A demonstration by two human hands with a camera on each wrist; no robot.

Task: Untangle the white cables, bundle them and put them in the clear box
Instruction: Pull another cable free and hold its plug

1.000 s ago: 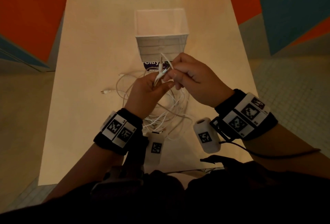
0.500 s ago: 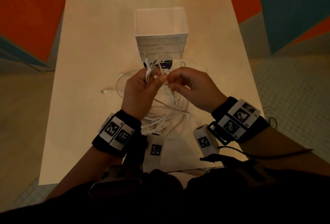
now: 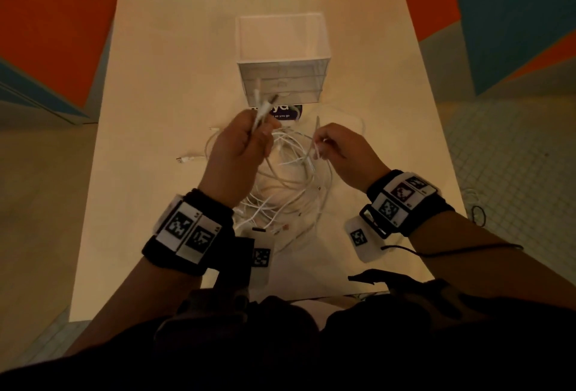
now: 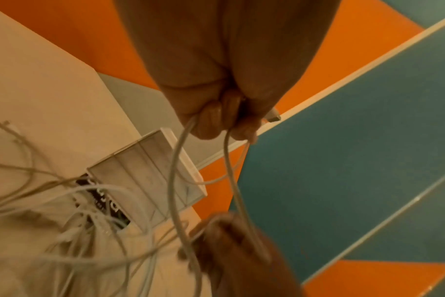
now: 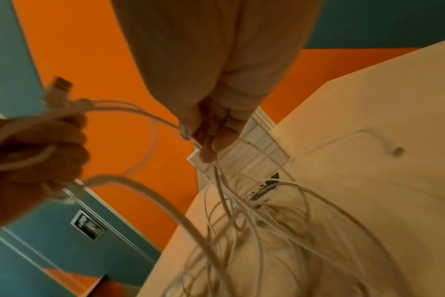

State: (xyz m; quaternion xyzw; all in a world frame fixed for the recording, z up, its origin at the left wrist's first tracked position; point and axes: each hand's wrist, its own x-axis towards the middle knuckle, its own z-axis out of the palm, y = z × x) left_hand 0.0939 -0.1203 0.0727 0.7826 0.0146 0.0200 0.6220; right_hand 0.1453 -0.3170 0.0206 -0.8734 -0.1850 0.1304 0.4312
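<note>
Your left hand (image 3: 240,154) is fisted round several plug ends, sticking up past your thumb. Your right hand (image 3: 339,150) pinches one strand above the white cables (image 3: 290,191), heaped on the table (image 3: 149,110) beneath both hands. Draw that strand out slowly, following its loops, no yanking. The clear box (image 3: 282,48) waits just beyond, nothing inside.

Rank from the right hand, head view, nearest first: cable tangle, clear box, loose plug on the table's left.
From the right hand:
1. Cable tangle, directly beside and under the hand; its fingers pinch a strand of it.
2. Clear box, beyond the hand, up the table.
3. Loose plug, far left, past the left hand.
</note>
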